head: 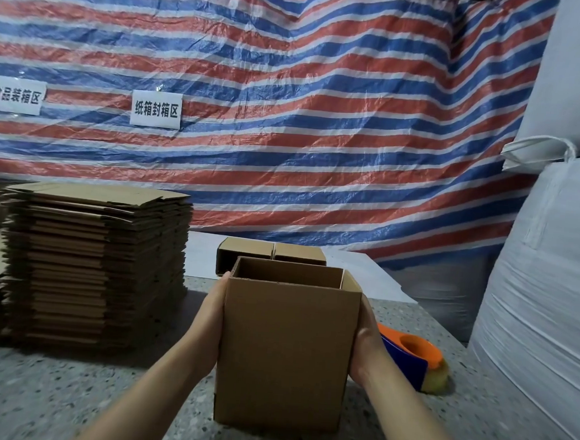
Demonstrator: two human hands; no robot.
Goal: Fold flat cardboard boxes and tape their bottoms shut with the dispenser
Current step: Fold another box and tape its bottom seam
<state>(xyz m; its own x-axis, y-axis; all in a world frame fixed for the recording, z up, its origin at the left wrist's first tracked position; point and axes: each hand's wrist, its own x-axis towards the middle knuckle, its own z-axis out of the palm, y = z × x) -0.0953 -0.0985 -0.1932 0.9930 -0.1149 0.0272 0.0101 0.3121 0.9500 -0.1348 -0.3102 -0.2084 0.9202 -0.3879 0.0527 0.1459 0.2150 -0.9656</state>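
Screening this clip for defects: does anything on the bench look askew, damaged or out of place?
Nothing stands out. The box stands upright between the left hand and right hand, undamaged. The flat stack is slightly ragged-edged but stable, and the dispenser lies beside the box.

A packing warehouse: stacked flat cartons (93, 268), striped tarpaulin wall (290, 99), bulk sacks (545, 272), area signs (156, 109).
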